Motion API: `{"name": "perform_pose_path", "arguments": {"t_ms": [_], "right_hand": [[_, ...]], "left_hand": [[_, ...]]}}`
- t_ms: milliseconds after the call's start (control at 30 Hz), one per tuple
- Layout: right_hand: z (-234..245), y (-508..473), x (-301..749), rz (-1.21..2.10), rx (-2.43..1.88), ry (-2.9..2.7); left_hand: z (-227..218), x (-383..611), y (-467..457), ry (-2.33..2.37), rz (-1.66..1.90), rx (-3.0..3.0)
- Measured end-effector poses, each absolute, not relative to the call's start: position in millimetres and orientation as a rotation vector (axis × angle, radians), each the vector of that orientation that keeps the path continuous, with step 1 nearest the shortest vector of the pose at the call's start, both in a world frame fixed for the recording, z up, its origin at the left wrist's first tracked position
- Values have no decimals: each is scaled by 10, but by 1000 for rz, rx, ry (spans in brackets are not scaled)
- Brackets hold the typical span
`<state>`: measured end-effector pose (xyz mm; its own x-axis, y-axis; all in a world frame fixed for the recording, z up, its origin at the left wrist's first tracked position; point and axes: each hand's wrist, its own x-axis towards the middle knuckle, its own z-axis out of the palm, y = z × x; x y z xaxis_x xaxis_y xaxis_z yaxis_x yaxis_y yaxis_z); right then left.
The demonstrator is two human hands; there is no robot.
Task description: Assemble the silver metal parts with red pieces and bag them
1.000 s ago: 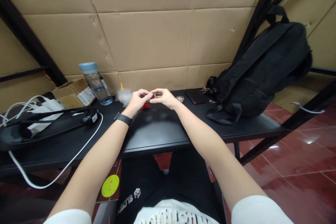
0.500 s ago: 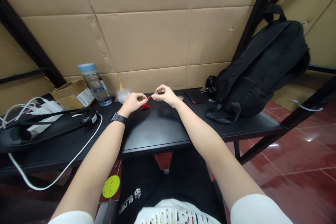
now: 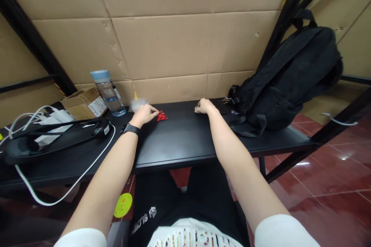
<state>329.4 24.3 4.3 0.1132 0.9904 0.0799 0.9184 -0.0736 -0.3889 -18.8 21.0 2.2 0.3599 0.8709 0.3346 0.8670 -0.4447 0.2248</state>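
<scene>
My left hand (image 3: pixel 145 115) is closed in a pinch at the left edge of a small pile of thin red pieces (image 3: pixel 162 116) on the black table. Its fingertips meet the red pieces, and whether one is gripped is hard to see. Farther right, my right hand (image 3: pixel 205 106) rests low over the table, its fingers closed at a small, pale, shiny round thing (image 3: pixel 196 109). The hand hides most of that thing, and anything inside the fingers is hidden.
A clear plastic bag (image 3: pixel 137 104), a water bottle (image 3: pixel 112 98) and a cardboard box (image 3: pixel 84 103) stand behind my left hand. White cables (image 3: pixel 27 121) and a black looped object (image 3: pixel 98 126) lie left. A black backpack (image 3: pixel 290 77) leans at right, with keys (image 3: pixel 227 100) beside it.
My hands have moved apart. The right one went right, away from the thin red piece between them, down to the round thing. The left one lowered slightly beside the red pile.
</scene>
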Motion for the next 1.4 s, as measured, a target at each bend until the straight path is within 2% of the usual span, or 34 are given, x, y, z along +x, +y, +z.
{"name": "perform_pose_path", "arguments": {"t_ms": [267,667,1400], "right_hand": [[-17,310,3354,367,-1980,-1896],[-137,302,3240,235,-1862,-1812],[34,248,3252,207,-1821,-1768]], "left_hand": [[20,-145,183,1637,722,2476],[44,-66,63,1626,1027,2335],[49,-106,62,1632,989,2359]]}}
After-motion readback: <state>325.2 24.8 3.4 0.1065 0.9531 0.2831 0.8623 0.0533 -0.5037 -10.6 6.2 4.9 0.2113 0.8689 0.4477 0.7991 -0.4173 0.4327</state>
